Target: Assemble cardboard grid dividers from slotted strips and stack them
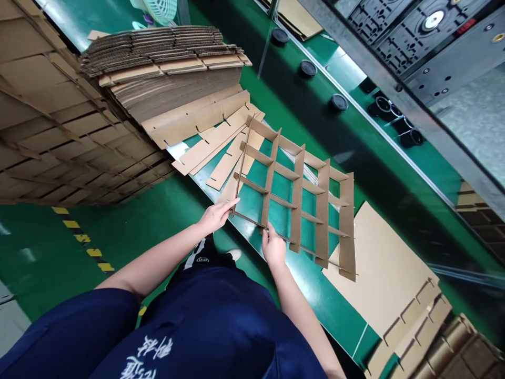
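A cardboard divider grid of interlocked slotted strips lies over the green table in the middle of the head view. At its near left corner my left hand is closed on the end of the outermost strip, thumb and fingers on either side. My right hand pinches the near edge of the grid where the second cross strip meets the long one. Loose slotted cardboard strips are fanned out just beyond my left hand, some partly under the grid.
A tall stack of cardboard strips stands at the table's far left. Assembled dividers are piled at the left. A flat cardboard sheet and more slotted strips lie at the right. Metal-framed equipment is at upper right.
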`<state>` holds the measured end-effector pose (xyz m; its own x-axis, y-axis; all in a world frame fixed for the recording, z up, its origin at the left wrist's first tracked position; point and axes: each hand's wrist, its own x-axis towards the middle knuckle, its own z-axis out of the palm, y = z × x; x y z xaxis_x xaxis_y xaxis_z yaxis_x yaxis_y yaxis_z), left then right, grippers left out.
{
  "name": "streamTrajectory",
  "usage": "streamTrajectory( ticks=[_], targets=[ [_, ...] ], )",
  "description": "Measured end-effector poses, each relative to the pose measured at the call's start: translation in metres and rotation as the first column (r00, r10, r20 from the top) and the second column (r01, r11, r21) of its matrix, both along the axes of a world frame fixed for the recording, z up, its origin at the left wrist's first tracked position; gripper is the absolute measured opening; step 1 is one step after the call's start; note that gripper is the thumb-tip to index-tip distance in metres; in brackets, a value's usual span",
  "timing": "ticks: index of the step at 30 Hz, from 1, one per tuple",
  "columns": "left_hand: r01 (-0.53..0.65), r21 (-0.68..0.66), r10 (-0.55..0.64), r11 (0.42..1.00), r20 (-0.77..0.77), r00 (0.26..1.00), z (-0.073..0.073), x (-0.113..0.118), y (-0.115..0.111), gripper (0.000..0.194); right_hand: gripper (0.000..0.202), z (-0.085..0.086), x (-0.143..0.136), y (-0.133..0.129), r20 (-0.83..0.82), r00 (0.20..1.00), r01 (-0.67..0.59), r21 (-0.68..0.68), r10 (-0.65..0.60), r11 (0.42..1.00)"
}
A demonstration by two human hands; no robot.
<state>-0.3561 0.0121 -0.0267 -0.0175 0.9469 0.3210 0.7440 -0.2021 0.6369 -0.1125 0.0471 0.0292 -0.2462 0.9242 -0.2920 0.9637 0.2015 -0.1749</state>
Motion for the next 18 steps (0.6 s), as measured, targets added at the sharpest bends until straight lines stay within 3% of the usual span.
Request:
streamTrajectory(
  ticks=[7,13,18],
  targets=[
    [-0.039,0.060,0.040,0.997,-0.015,0.999,0.002,0.001,0.003,0.045,0.043,-0.001,-0.007,-0.001,0.059,0.998,-0.001,0.007,0.000,1.000],
    [0.003,-0.058,0.001,0.998,0.069,0.998,0.023,-0.001,0.001,0.043,0.043,-0.001,-0.006,-0.002,0.075,0.997,-0.024,0.024,0.022,0.999],
    [-0.183,-0.141,0.182,0.973,-0.018,0.983,0.027,0.010,0.001,0.038,0.044,-0.004,-0.006,-0.003,0.065,0.998,-0.028,0.033,0.026,0.999]
  ],
)
